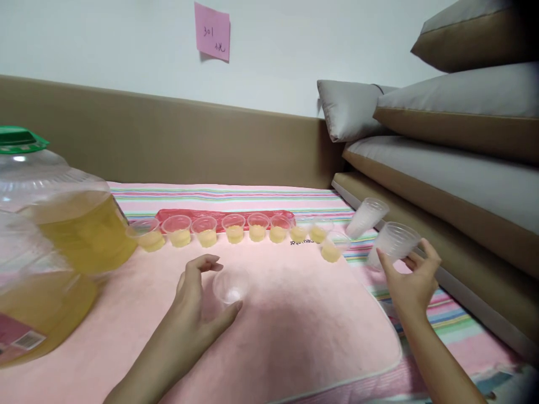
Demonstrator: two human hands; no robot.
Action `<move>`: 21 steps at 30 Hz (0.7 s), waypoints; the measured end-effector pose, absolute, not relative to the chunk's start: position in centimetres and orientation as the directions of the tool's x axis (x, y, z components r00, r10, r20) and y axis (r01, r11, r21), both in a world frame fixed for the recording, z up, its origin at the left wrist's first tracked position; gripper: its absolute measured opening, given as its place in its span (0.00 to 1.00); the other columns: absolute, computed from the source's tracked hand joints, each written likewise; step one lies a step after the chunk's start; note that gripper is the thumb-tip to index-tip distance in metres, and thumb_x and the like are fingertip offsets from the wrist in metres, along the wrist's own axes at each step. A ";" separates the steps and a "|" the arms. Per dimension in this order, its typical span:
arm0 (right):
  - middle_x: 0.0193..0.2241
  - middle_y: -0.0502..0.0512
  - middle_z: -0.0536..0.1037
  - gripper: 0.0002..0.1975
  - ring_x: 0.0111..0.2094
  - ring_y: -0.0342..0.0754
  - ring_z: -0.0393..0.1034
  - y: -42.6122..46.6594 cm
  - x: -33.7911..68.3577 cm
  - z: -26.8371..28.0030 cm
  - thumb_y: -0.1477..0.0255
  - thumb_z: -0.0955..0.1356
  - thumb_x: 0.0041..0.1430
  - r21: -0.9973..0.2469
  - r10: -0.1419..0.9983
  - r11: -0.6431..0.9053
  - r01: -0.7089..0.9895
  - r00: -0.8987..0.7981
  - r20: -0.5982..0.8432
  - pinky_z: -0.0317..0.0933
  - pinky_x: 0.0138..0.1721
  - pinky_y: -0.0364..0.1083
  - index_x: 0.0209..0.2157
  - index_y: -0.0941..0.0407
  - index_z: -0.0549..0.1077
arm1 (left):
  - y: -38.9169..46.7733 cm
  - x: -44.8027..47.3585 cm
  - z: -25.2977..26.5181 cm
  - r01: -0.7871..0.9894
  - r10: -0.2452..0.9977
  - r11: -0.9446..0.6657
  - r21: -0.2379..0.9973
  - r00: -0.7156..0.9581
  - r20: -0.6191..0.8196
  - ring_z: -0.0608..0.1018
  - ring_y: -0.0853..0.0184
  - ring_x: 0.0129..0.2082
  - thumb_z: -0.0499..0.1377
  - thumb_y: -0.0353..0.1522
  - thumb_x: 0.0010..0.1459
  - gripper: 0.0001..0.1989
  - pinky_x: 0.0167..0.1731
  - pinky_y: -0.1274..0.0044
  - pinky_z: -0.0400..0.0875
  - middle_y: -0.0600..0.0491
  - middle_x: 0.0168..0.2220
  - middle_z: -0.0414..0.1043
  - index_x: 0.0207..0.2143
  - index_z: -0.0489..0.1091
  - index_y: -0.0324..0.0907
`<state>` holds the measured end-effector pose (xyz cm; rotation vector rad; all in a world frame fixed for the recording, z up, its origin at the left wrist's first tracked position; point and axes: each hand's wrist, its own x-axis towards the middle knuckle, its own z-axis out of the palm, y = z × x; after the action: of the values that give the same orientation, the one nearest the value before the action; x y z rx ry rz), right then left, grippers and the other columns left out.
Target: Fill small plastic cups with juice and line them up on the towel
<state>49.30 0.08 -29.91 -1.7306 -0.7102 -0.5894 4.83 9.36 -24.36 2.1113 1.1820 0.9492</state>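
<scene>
One clear cup (231, 287) inside the open left hand (192, 311), not held
Likely light, bendy; best held round its sides. Right hand (411, 287) grips a cup stack (394, 242).

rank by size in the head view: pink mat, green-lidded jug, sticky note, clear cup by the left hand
1. Pink mat
2. Green-lidded jug, partly out of frame
3. Sticky note
4. Clear cup

Under soft light, a whitish wall (295, 56) at twelve o'clock bears a pink note (213, 31) at eleven, above a brown panel (177, 140) at ten, with grey-brown cushions (463, 90) stacked at two.
</scene>
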 end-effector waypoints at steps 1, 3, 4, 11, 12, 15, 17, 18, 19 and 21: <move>0.47 0.66 0.76 0.63 0.44 0.69 0.75 0.2 49.6 -30.2 0.31 0.74 0.45 -0.676 0.171 -0.206 0.707 0.707 0.687 0.68 0.50 0.64 0.69 0.60 0.62 | 9.4 4.8 -24.4 0.503 0.874 -0.472 0.724 0.375 0.308 0.68 0.52 0.64 0.63 0.45 0.61 0.31 0.62 0.51 0.65 0.47 0.61 0.62 0.60 0.52 0.54; 0.48 0.67 0.76 0.65 0.45 0.70 0.75 0.4 50.1 -30.7 0.30 0.74 0.43 -0.697 0.185 -0.225 0.681 0.732 0.656 0.68 0.49 0.65 0.69 0.60 0.61 | 9.5 4.7 -24.5 0.514 0.873 -0.473 0.716 0.382 0.303 0.68 0.53 0.64 0.63 0.45 0.61 0.30 0.63 0.51 0.65 0.48 0.61 0.62 0.60 0.52 0.54; 0.48 0.67 0.76 0.65 0.45 0.70 0.75 0.4 50.4 -30.9 0.30 0.73 0.42 -0.704 0.191 -0.233 0.671 0.741 0.643 0.67 0.49 0.65 0.70 0.60 0.61 | 9.6 4.6 -24.5 0.520 0.873 -0.473 0.711 0.383 0.301 0.68 0.53 0.64 0.63 0.46 0.61 0.30 0.63 0.51 0.64 0.49 0.61 0.62 0.59 0.52 0.55; 0.47 0.67 0.76 0.65 0.44 0.69 0.75 0.2 50.8 -30.9 0.31 0.72 0.42 -0.737 0.200 -0.259 0.625 0.781 0.592 0.68 0.47 0.63 0.70 0.61 0.59 | 9.3 4.7 -23.9 0.541 0.882 -0.444 0.714 0.404 0.242 0.70 0.52 0.64 0.62 0.48 0.60 0.30 0.62 0.51 0.64 0.49 0.60 0.64 0.59 0.52 0.55; 0.47 0.67 0.76 0.65 0.44 0.69 0.75 0.3 50.9 -30.9 0.31 0.72 0.42 -0.739 0.202 -0.262 0.621 0.784 0.587 0.67 0.47 0.63 0.70 0.61 0.59 | 9.2 4.7 -23.7 0.542 0.886 -0.432 0.721 0.403 0.229 0.70 0.51 0.64 0.62 0.48 0.61 0.30 0.62 0.51 0.64 0.49 0.61 0.64 0.59 0.52 0.55; 0.47 0.68 0.75 0.66 0.45 0.70 0.74 0.4 50.9 -30.8 0.31 0.72 0.42 -0.745 0.211 -0.273 0.609 0.793 0.571 0.67 0.48 0.63 0.71 0.61 0.58 | 9.1 4.7 -23.4 0.550 0.889 -0.412 0.727 0.416 0.191 0.69 0.51 0.65 0.61 0.49 0.62 0.30 0.63 0.51 0.64 0.48 0.62 0.63 0.60 0.51 0.56; 0.48 0.69 0.75 0.67 0.45 0.71 0.74 0.5 50.9 -30.9 0.31 0.72 0.41 -0.751 0.209 -0.281 0.598 0.801 0.560 0.67 0.48 0.64 0.71 0.62 0.58 | 9.1 4.5 -23.4 0.556 0.879 -0.420 0.717 0.447 0.167 0.68 0.51 0.65 0.60 0.49 0.62 0.30 0.63 0.52 0.65 0.48 0.63 0.62 0.61 0.51 0.56; 0.48 0.69 0.75 0.67 0.45 0.71 0.74 0.5 50.9 -30.9 0.31 0.72 0.41 -0.753 0.209 -0.285 0.593 0.805 0.555 0.67 0.48 0.65 0.71 0.62 0.58 | 9.2 4.5 -23.4 0.559 0.872 -0.426 0.712 0.463 0.158 0.68 0.51 0.66 0.61 0.49 0.62 0.31 0.63 0.52 0.65 0.48 0.63 0.61 0.61 0.50 0.56; 0.48 0.69 0.75 0.67 0.45 0.71 0.74 0.5 50.9 -30.9 0.32 0.72 0.40 -0.755 0.211 -0.287 0.589 0.808 0.551 0.67 0.48 0.65 0.71 0.62 0.58 | 9.2 4.4 -23.4 0.562 0.868 -0.427 0.708 0.474 0.148 0.68 0.51 0.66 0.61 0.49 0.62 0.31 0.63 0.52 0.65 0.48 0.63 0.61 0.61 0.50 0.57; 0.49 0.70 0.75 0.67 0.45 0.72 0.74 0.5 51.0 -30.9 0.32 0.71 0.40 -0.757 0.214 -0.290 0.585 0.811 0.544 0.67 0.48 0.65 0.71 0.62 0.57 | 9.3 4.4 -23.4 0.567 0.871 -0.417 0.711 0.472 0.134 0.68 0.51 0.67 0.61 0.49 0.61 0.31 0.63 0.52 0.66 0.48 0.63 0.61 0.61 0.50 0.57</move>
<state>50.98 0.49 -30.87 -1.8659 -0.6056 -0.4094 4.43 9.27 -23.37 2.1295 1.1871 0.6683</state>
